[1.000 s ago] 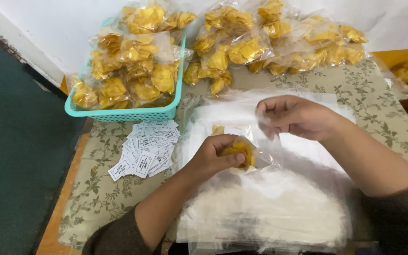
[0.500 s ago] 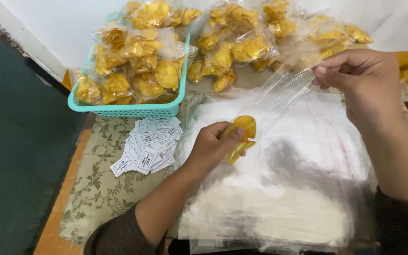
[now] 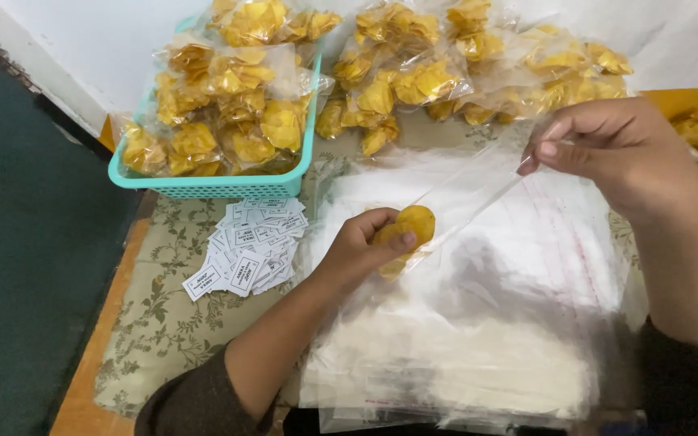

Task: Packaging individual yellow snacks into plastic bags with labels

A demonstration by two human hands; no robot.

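Chip and clear bag held between two hands above the table

Chip and bag sit at the centre of the frame, but the widest thing here is the table (image 3: pixel 163 323), covered by a leaf-patterned cloth that fills most of the view. A thick stack of empty clear bags (image 3: pixel 462 355) lies flat across the lower middle, directly under both hands, likely so that a fresh one is always within reach. Sealed packets of yellow chips (image 3: pixel 478 73) are heaped along the upper edge against the wall, and more fill the turquoise basket (image 3: pixel 220 184) at upper left, which keeps the filled ones apart from the empty stack. A loose pile of small printed paper labels (image 3: pixel 248 250) lies just below the basket, near the left hand.

The right hand (image 3: pixel 607 149), at upper right, pinches one end of a clear bag (image 3: pixel 470 198) with its fingers clenched on the film, pulling it taut and slanted down toward the centre. The left hand (image 3: pixel 361 246) grips the lower end, fingers closed round a yellow chip (image 3: pixel 414 222); I cannot tell whether the chip is already inside the film or just at its mouth. That chip is rounded, bright golden yellow, slightly curled and dry-looking, with a second piece showing just beneath it.
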